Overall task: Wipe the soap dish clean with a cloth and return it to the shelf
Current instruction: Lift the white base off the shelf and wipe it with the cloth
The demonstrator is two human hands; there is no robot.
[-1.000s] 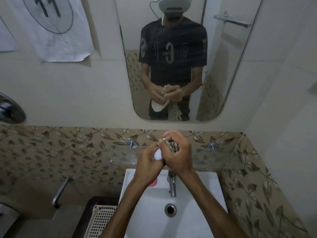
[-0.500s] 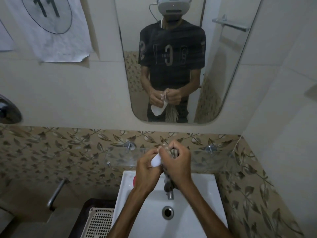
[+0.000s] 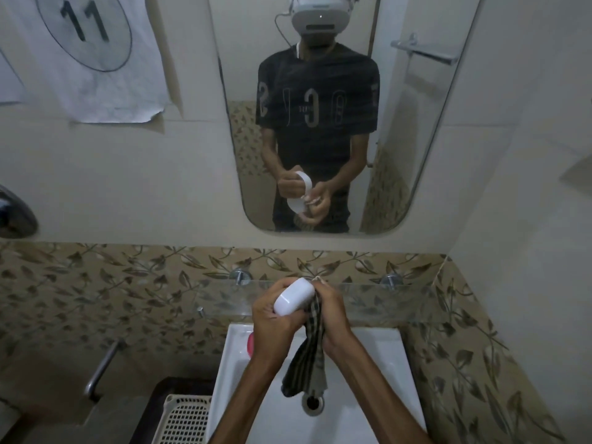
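Hidden or unclear: the tap is concealed behind the hands and the hanging cloth. The inner face of the soap dish points away from the camera; only its smooth white underside shows directly. A pink object on the left rim of the basin is mostly covered by the left wrist, so its identity cannot be determined. The white perforated basket is cut off at the bottom edge, and a dark rounded fixture is cut off at the left edge.

Grip state: the left hand holds the soap dish, fingers curled round its near end, above the far edge of the basin and just in front of the glass shelf. The right hand is closed round a dark checked cloth, bunched against the right side of the dish; the loose end hangs down over the drain.

Count: one soap dish, one cloth, one white basin, one drain, one glass shelf on two metal wall studs, one mirror, one metal handle at lower left, one sheet of paper marked "11" in an oval, with the edge of a second sheet at far left. The mirror shows the person, a headset, and both hands with the dish.
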